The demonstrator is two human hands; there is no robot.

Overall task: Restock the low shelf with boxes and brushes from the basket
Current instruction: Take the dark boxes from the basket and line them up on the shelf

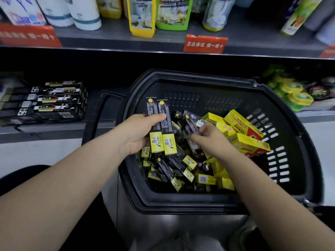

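2 bare forearms reach from the near edge into a black plastic basket (pixel 282 134) that sits in front of the shelves. The basket's near half is heaped with black-and-yellow toothbrush packs (pixel 174 169), lying at all angles, and its right side holds a stack of yellow boxes (pixel 243 124) with red ends, tilted against the wall.

The left hand (pixel 139 134) is over the left part of the basket, its fingers (pixel 157 117) wrapped around 2 held packs (pixel 162 127) side by side, thumb across their fronts, yellow ends pointing near and black ends pointing far. The right hand (pixel 210 136) is just right of it, fingers pinched on 1 dark pack (pixel 192 125) that slants up out of the heap; that pack is blurred.

Beyond the basket on the left, the low shelf (pixel 54 127) carries a neat stack of long black cartons (pixel 52 100) lying flat. On the far right of the same level stand green-and-yellow round tubs (pixel 291 95).

Farther still, the upper shelf (pixel 116 40) holds white bottles (pixel 79 13) at left, a yellow refill pouch (pixel 141 17) and a green refill pouch (pixel 172 13) in the middle, and a yellow-green bottle (pixel 299 17) at right. 1 red price tag (pixel 205 44) with white characters hangs on its front edge, and a larger red sign (pixel 29 36) hangs at the left.
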